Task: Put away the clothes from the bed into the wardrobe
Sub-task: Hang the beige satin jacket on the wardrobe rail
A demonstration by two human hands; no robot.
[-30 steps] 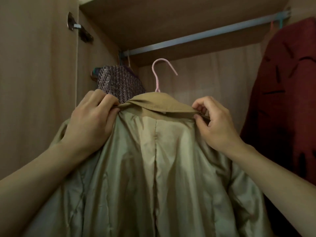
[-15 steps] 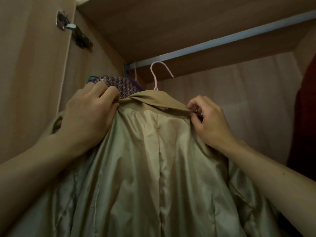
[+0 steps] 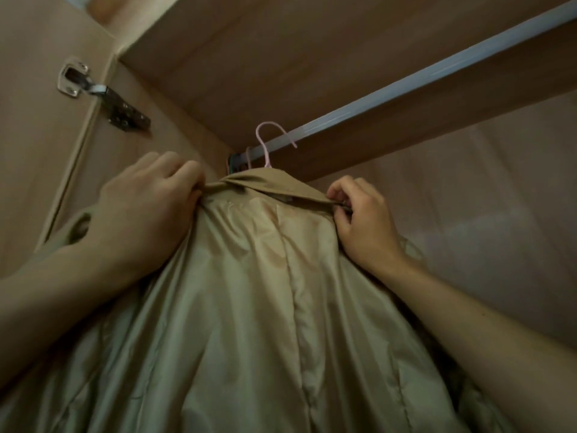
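A tan coat (image 3: 268, 292) with a shiny lining fills the middle of the view, held up inside the wardrobe. It sits on a pink hanger (image 3: 269, 142) whose hook reaches the level of the metal rail (image 3: 406, 85); whether the hook rests on the rail I cannot tell. My left hand (image 3: 146, 207) grips the coat's left shoulder by the collar. My right hand (image 3: 362, 214) pinches the collar edge on the right shoulder.
The wardrobe's wooden top panel (image 3: 281, 51) is just above the rail. The open door with a metal hinge (image 3: 103, 98) stands at the left. Other hanger hooks (image 3: 239, 160) bunch at the rail's left end. The wooden back wall (image 3: 468, 198) is behind.
The coat and both hands have risen toward the rail. My view has tilted up, so the purple knit garment and the dark red garment have left the frame.
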